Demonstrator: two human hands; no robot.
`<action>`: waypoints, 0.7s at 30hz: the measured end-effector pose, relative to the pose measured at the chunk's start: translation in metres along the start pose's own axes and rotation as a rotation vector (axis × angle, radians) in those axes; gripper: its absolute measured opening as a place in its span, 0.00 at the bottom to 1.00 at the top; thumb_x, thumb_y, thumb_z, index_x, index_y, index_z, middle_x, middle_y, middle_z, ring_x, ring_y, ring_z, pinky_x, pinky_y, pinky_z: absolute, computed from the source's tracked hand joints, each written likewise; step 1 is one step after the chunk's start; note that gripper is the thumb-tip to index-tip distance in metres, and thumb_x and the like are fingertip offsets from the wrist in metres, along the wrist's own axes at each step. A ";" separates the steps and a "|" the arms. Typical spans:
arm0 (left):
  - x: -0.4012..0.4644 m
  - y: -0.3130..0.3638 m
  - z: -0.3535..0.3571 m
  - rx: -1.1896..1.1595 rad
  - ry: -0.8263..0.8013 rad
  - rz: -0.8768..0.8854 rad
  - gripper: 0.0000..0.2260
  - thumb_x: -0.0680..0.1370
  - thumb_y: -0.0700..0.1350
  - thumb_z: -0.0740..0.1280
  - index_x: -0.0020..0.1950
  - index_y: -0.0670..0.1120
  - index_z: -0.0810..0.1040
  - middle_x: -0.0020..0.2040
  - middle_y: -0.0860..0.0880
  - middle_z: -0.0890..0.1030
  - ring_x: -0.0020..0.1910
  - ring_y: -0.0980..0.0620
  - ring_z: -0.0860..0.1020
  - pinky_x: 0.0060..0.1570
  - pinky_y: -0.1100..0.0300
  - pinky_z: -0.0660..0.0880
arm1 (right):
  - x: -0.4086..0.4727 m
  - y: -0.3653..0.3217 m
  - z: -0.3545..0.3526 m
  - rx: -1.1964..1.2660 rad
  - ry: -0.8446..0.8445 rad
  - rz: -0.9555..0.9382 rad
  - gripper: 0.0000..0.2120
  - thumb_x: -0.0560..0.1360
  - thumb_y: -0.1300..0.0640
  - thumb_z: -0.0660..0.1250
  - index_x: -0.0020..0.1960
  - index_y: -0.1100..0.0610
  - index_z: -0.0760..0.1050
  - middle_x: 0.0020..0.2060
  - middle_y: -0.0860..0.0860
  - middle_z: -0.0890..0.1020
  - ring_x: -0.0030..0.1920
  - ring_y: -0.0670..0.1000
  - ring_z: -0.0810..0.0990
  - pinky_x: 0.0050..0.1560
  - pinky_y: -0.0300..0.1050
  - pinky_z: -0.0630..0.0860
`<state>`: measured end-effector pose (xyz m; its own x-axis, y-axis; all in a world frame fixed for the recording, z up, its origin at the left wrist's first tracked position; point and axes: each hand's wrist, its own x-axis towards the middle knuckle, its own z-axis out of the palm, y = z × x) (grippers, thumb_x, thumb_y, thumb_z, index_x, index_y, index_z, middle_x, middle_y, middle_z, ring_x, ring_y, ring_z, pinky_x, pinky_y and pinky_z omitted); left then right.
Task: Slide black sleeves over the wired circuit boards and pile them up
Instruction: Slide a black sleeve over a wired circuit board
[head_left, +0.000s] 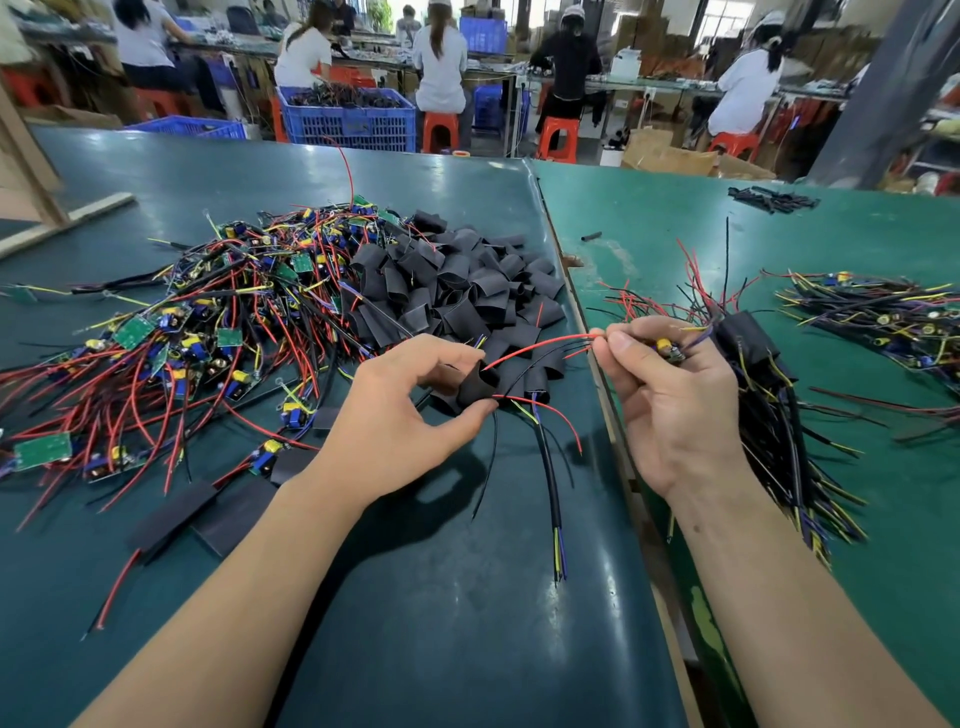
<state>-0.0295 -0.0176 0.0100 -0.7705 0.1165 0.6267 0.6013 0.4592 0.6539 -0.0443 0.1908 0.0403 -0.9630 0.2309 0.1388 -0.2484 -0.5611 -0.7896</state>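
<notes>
Pinching a soft black sleeve (475, 387) between thumb and curled fingers, the left hand (410, 415) holds it just above the dark green, glossy mat (441, 597). The sleeve is a short matte tube, slightly flattened, with its open mouth turned toward the right hand (670, 395). Thin red and black wires (540, 345) run from that mouth across the gap to the right hand, whose thumb and forefinger pinch their ends; in its curled fingers sits a small circuit board (667, 349) with a yellow part showing. More insulated leads hang below the sleeve, 1 thick black cable (550, 483) ending in yellow and blue tips.

Behind the left hand lies a heap of loose sleeves (457, 291), crumpled and dull. Left of it sprawls a tangle of bare boards (208, 322), green plates bristling with red, black and yellow wires. Under the right hand, on the lighter green table (883, 519), rests a stack of sleeved boards (769, 405), wires fanned out. Another wiry bundle (883, 312) lies farther right.
</notes>
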 end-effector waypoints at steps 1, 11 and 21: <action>0.000 0.000 0.000 0.001 -0.002 -0.004 0.15 0.70 0.38 0.77 0.55 0.46 0.81 0.46 0.53 0.82 0.44 0.52 0.82 0.51 0.60 0.78 | -0.001 0.001 0.001 -0.008 -0.005 -0.008 0.10 0.72 0.76 0.65 0.42 0.61 0.74 0.38 0.55 0.80 0.41 0.54 0.83 0.46 0.40 0.81; 0.000 -0.002 0.000 0.027 -0.061 -0.003 0.15 0.70 0.37 0.77 0.53 0.49 0.81 0.48 0.57 0.81 0.44 0.56 0.82 0.51 0.66 0.77 | 0.000 -0.007 0.001 0.218 -0.017 0.096 0.11 0.74 0.74 0.63 0.39 0.60 0.75 0.34 0.53 0.82 0.39 0.49 0.84 0.44 0.37 0.81; 0.001 0.001 -0.001 0.048 0.025 -0.044 0.14 0.70 0.41 0.77 0.54 0.49 0.80 0.47 0.57 0.81 0.44 0.56 0.82 0.49 0.70 0.74 | 0.004 0.002 -0.002 0.061 -0.002 0.080 0.11 0.72 0.75 0.65 0.40 0.60 0.74 0.35 0.53 0.82 0.38 0.51 0.84 0.44 0.38 0.81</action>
<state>-0.0294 -0.0180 0.0110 -0.7900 0.0735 0.6087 0.5557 0.5054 0.6601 -0.0481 0.1920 0.0377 -0.9802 0.1818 0.0785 -0.1768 -0.6249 -0.7605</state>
